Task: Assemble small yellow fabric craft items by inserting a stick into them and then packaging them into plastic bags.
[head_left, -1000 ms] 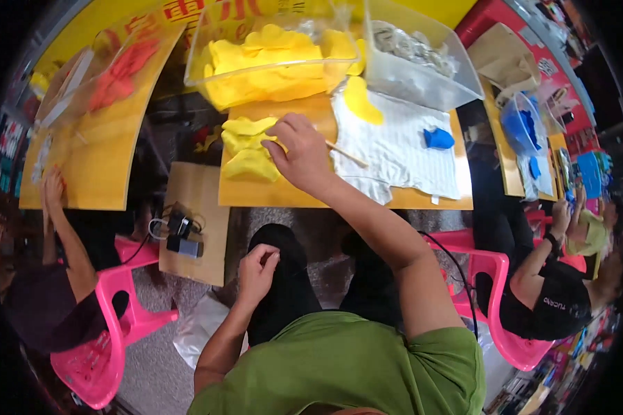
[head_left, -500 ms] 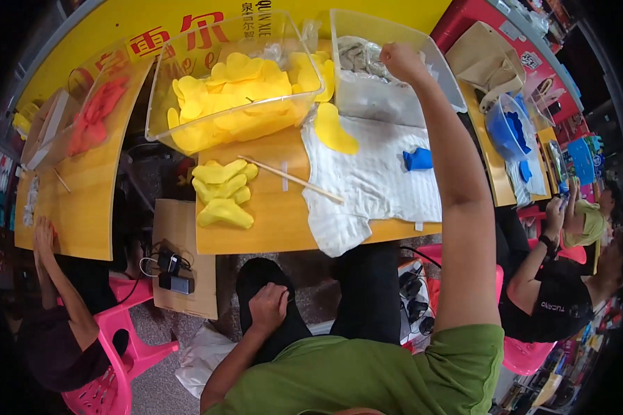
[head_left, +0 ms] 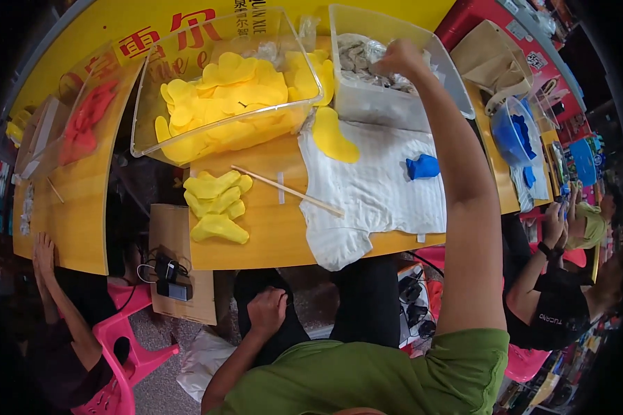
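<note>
My right hand (head_left: 400, 61) reaches into a translucent bin (head_left: 367, 109) at the back, its fingers bent down among grey wads (head_left: 354, 54) and crinkled clear plastic. What the fingertips hold is hidden. My left hand (head_left: 268, 310) rests on my thigh, loosely closed, with nothing visible in it. Between the bin and me lies a white cloth (head_left: 374, 187). On it are a single flat yellow curved piece (head_left: 333, 138) and a small blue bundle (head_left: 422, 167). A wooden stick (head_left: 287, 190) lies partly on the cloth, and a pile of yellow stuffed-looking pieces (head_left: 216, 200) sits left of it.
A large clear bin (head_left: 140, 138) heaped with yellow flat pieces (head_left: 235, 86) stands left of the other bin. People sit at both sides, near red pieces (head_left: 86, 124) on the left and a blue-filled tub (head_left: 511, 131) on the right. Cables and adapters (head_left: 173, 280) lie below the table.
My right hand has shifted slightly lower within the bin, its fingers now pointing down into the contents. My left hand stays on my thigh. The whole view has shifted a little.
</note>
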